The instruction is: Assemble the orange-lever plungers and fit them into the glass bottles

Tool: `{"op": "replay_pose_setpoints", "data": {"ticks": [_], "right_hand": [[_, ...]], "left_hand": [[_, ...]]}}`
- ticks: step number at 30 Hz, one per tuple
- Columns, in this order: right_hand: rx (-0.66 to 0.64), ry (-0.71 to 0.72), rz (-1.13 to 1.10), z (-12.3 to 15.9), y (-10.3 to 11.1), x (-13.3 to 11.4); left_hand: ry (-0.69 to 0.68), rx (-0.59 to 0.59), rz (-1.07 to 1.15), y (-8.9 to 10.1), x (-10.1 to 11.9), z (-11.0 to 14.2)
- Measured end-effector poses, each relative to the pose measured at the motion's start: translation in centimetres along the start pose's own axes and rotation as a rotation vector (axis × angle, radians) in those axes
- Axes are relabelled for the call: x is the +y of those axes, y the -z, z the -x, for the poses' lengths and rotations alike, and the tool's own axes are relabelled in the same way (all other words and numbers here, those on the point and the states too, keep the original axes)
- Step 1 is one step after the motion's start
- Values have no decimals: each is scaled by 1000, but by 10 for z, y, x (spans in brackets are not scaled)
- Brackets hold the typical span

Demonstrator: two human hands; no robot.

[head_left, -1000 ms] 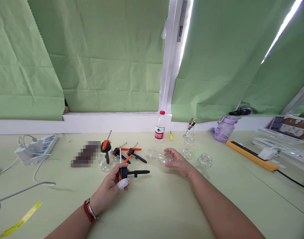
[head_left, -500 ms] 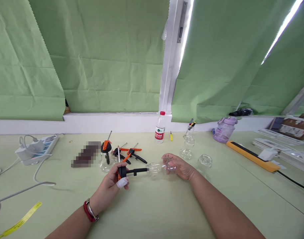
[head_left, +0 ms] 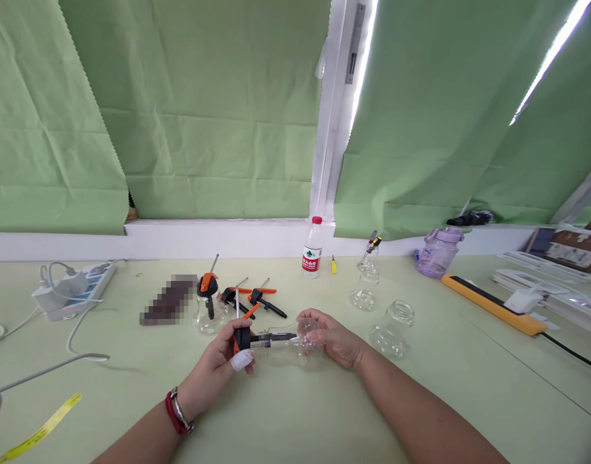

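Observation:
My left hand (head_left: 222,357) grips a black and orange pump cap (head_left: 243,339) by its head, a white wrap around the thumb. The cap's black tube (head_left: 280,336) reaches through the neck into a clear glass bottle (head_left: 285,354) lying on its side in the air. Around the bottle's base my right hand (head_left: 336,338) is closed. The black head sits just short of the bottle's mouth. Behind my left hand, two more black and orange caps (head_left: 257,296) lie on the table, beside a glass bottle (head_left: 211,316) with such a cap fitted.
Two open glass bottles (head_left: 389,335) (head_left: 363,298) stand right of my hands, the farther one near a clear container holding screwdrivers (head_left: 371,246). A red-capped water bottle (head_left: 312,251), purple jug (head_left: 439,252), yellow power strip (head_left: 491,305) and white power strip (head_left: 82,293) line the back.
My right hand has moved left with the bottle, so the black tube has slid deep inside it. My left hand has shifted slightly right and down with the cap.

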State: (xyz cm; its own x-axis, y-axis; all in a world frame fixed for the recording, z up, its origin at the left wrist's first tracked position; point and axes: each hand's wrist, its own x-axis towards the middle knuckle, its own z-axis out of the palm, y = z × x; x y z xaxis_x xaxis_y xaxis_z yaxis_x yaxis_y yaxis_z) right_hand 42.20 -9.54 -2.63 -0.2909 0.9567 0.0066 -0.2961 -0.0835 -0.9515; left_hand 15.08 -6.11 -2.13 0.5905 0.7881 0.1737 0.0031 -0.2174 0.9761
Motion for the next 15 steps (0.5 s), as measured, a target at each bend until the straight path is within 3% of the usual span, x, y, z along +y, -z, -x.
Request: {"op": "replay_pose_setpoints", "data": {"ticks": [15], "right_hand": [[28,34,87,2,-13,0]], "left_hand": [[54,-66,-8,-5,6,2]]}}
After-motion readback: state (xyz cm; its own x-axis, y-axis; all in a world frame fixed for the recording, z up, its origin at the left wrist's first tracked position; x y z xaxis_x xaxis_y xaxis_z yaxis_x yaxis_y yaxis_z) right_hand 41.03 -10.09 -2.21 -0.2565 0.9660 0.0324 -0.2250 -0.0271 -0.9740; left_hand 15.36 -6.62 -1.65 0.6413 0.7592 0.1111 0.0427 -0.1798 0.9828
